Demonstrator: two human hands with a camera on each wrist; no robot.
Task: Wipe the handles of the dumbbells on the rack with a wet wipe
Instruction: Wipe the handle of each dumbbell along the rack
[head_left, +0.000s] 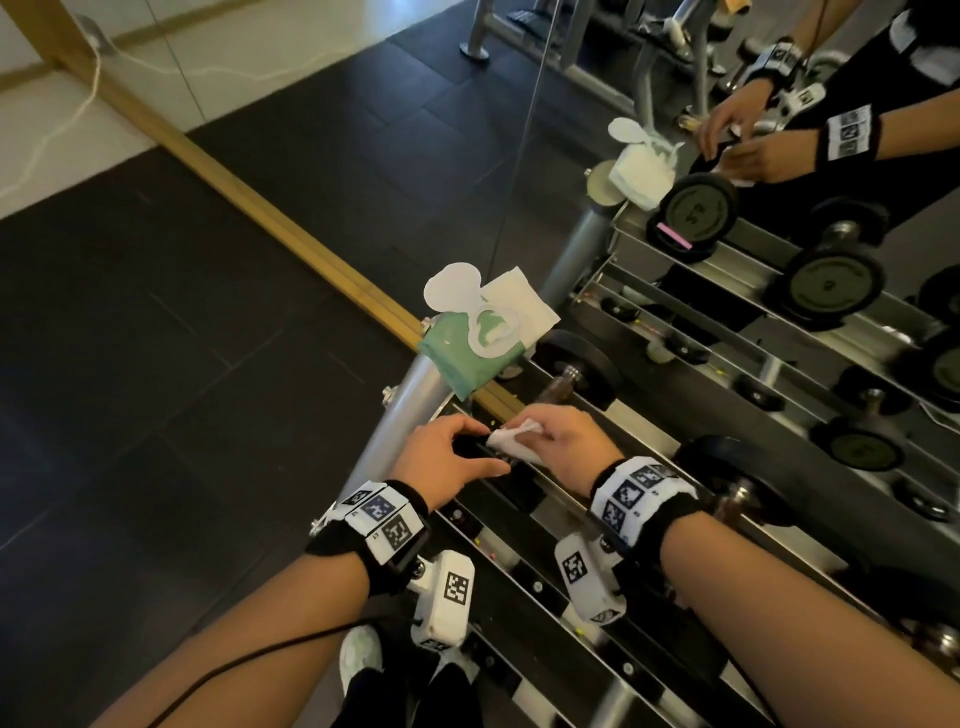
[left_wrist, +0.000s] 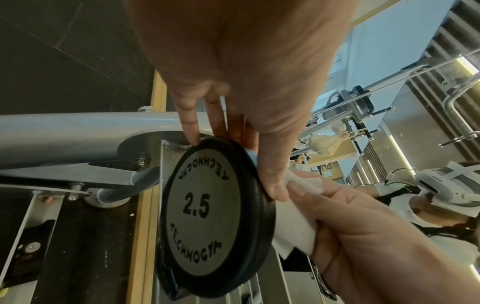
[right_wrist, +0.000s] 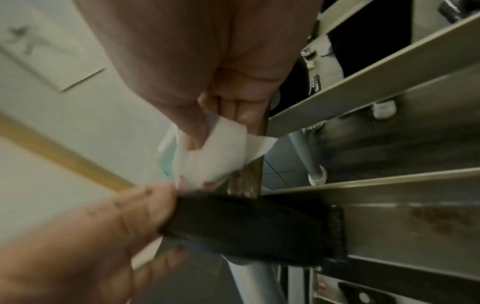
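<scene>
Gripping the black end plate of a small dumbbell (left_wrist: 207, 216), the left hand (head_left: 447, 457) lay at the rack's (head_left: 597, 587) near-left corner, thumb and fingers (left_wrist: 188, 121) curled over the plate's rim; the plate face read 2.5 in the left wrist view.

Item, wipe (head_left: 511, 440): white, crumpled, just right of that plate, wrapped against the dumbbell's handle (right_wrist: 249, 174). The handle appeared brownish and worn in the right wrist view, mostly hidden by wipe and fingers.

Item, right hand (head_left: 558, 436): directly right of the left hand, fingers and thumb closed round the wipe, pinching it against the handle. The two hands nearly touched across the plate.

Item, wipe pack (head_left: 467, 353): green, lid flap raised, a white sheet standing out of it, perched on the rack's grey corner post (head_left: 410, 400) beyond the left hand.

Item, second dumbbell (head_left: 576, 369): on the rack just right of the pack, beyond the right hand.

Item, third dumbbell (head_left: 727, 478): on the rack right of the right wrist.

Item, mirror (head_left: 727, 208): behind the rack, repeating hands, pack and dumbbells.

Item, floor (head_left: 182, 364): dark tiles, left of the rack.
</scene>
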